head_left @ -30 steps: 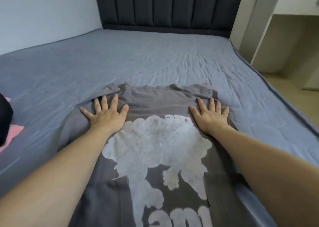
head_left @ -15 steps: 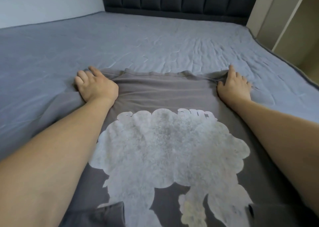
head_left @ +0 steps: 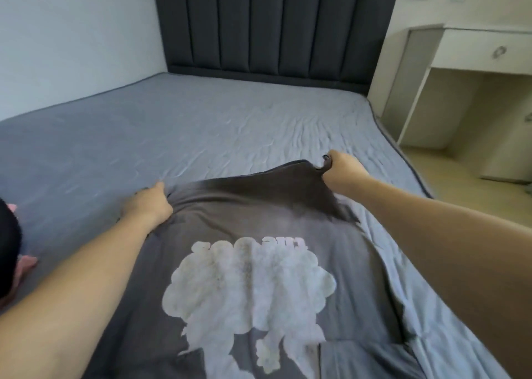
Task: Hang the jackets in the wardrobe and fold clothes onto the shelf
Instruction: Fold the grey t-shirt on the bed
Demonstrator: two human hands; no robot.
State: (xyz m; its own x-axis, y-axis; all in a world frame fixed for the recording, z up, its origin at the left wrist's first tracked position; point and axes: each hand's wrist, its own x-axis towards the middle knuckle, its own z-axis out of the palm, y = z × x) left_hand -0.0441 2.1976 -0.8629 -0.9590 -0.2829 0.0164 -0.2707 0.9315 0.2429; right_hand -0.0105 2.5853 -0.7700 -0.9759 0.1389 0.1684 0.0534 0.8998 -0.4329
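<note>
Fabric is coming up off the bed (head_left: 230, 125) now: a second ago both our hands lay flat with fingers spread on the grey T-shirt (head_left: 259, 220), and half a second ago they had curled over its far edge. Our right hand (head_left: 341, 171) now pinches the far right corner and has lifted it clear of the sheet, so the cloth hangs in a slope down from that grip. Our left hand (head_left: 146, 205) holds the far left corner with fingers curled, though its grip sits low, with the cloth at or just above the sheet. The shirt lies print-up between and below both grips, its near part lying on the bed. We judge smoothing is over and the fold toward us is beginning; the shelf step is not yet reached. Beyond the right grip stands a pale desk (head_left: 475, 50); behind the left grip lies something dark and pink (head_left: 11, 252), too cropped to name.
</note>
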